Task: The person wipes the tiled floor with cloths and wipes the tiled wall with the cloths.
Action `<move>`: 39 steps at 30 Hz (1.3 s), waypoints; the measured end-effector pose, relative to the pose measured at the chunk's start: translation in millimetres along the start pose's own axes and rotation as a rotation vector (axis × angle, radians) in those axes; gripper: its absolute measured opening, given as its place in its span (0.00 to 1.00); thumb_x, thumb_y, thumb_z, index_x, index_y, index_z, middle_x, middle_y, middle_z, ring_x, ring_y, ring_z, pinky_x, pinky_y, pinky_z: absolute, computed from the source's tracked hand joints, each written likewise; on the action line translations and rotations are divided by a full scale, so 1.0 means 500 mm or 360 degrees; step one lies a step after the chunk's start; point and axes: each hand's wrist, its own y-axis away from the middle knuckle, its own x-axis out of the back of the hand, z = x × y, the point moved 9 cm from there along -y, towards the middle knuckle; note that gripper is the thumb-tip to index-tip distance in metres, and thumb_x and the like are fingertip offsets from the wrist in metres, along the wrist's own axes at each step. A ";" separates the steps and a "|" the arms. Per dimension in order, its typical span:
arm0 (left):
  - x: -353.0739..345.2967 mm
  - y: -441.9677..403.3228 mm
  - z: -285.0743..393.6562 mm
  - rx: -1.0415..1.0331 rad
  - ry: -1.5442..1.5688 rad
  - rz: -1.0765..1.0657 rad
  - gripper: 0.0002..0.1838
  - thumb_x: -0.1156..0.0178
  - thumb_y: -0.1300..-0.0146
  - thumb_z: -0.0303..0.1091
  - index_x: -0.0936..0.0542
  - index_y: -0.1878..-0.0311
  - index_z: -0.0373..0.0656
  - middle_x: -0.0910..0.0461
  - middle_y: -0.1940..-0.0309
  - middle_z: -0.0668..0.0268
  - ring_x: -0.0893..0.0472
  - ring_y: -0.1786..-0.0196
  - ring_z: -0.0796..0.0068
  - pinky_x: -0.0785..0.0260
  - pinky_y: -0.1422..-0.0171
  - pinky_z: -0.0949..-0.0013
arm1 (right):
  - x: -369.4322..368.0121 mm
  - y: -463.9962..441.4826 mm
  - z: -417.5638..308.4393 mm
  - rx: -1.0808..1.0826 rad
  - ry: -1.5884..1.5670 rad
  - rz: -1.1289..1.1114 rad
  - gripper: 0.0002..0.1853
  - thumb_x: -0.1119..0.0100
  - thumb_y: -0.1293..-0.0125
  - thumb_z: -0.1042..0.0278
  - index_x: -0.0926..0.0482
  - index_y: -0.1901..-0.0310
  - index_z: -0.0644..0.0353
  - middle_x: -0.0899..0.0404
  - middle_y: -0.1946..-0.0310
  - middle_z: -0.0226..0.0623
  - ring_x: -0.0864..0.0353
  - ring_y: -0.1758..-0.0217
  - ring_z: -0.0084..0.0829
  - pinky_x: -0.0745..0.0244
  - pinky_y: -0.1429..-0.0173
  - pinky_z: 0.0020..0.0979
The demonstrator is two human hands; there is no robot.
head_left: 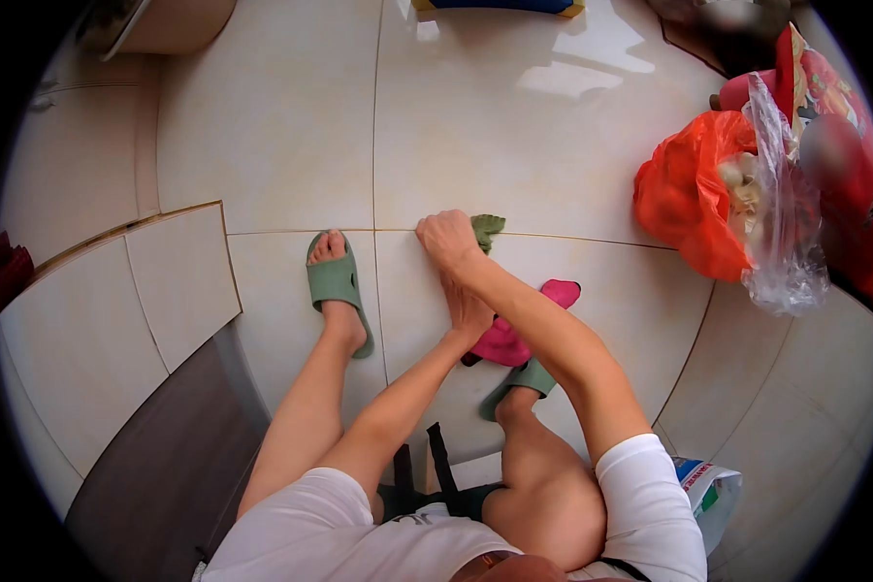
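Observation:
Knuckles up and fingers curled under, my right hand (pixel 446 238) is low over the floor tiles; whatever it holds is hidden. A crumpled green piece (pixel 487 231) shows just right of that wrist. My left hand (pixel 469 312) is nearer my body, its fingers mostly hidden behind my right wrist and forearm. Beside the left hand lies a bright pink item (pixel 501 344), soft-looking with a dark edge. Another pink part (pixel 561 291) with a dark tip shows beyond my right forearm, which hides whether the two are joined.
An orange-red bag (pixel 694 184) and a clear plastic bag (pixel 784 223) stand at the right with pale items inside. A white printed bag (pixel 713 500) is at lower right. Green slippers (pixel 335 281) are on my feet. A blue-and-yellow object (pixel 500 8) is at the top edge.

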 end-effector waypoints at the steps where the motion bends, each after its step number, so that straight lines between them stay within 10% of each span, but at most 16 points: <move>1: -0.028 0.007 -0.059 0.0083 0.0006 -0.0093 0.32 0.46 0.33 0.46 0.37 0.31 0.39 0.40 0.31 0.46 0.44 0.28 0.44 0.53 0.27 0.45 | -0.020 -0.028 -0.025 -0.0023 0.0009 -0.0083 0.06 0.41 0.45 0.71 0.17 0.75 0.47 0.17 0.76 0.26 0.15 0.65 0.28 0.28 0.71 0.35; 9: 0.001 0.012 -0.002 -0.0101 -0.0059 0.0144 0.35 0.46 0.32 0.45 0.41 0.28 0.36 0.42 0.30 0.45 0.45 0.27 0.45 0.56 0.24 0.44 | -0.038 0.010 0.026 -0.0158 0.0026 -0.0201 0.05 0.39 0.46 0.70 0.16 0.74 0.47 0.17 0.74 0.25 0.15 0.66 0.29 0.29 0.75 0.35; 17: -0.081 0.015 0.237 -0.0490 -0.0139 -0.0356 0.36 0.46 0.32 0.38 0.45 0.28 0.28 0.50 0.26 0.43 0.54 0.22 0.43 0.58 0.21 0.47 | 0.036 0.272 0.305 -0.0545 0.0109 -0.0157 0.04 0.42 0.43 0.69 0.19 0.73 0.53 0.17 0.73 0.34 0.14 0.66 0.33 0.23 0.65 0.34; 29: -0.249 -0.018 0.405 -0.1063 -0.0237 -0.0660 0.28 0.44 0.33 0.40 0.31 0.38 0.27 0.40 0.29 0.51 0.45 0.24 0.53 0.52 0.22 0.52 | -0.001 0.605 0.553 -0.1149 -0.0181 0.0074 0.09 0.50 0.32 0.64 0.23 0.66 0.59 0.20 0.74 0.46 0.18 0.68 0.48 0.26 0.64 0.46; 39: -0.245 -0.046 0.461 -0.1115 -0.0309 -0.0414 0.31 0.39 0.48 0.25 0.26 0.36 0.48 0.33 0.39 0.54 0.35 0.36 0.51 0.40 0.36 0.53 | -0.018 0.765 0.511 -0.1655 -0.1214 0.0743 0.20 0.51 0.33 0.75 0.23 0.40 0.58 0.18 0.61 0.51 0.18 0.60 0.47 0.25 0.51 0.39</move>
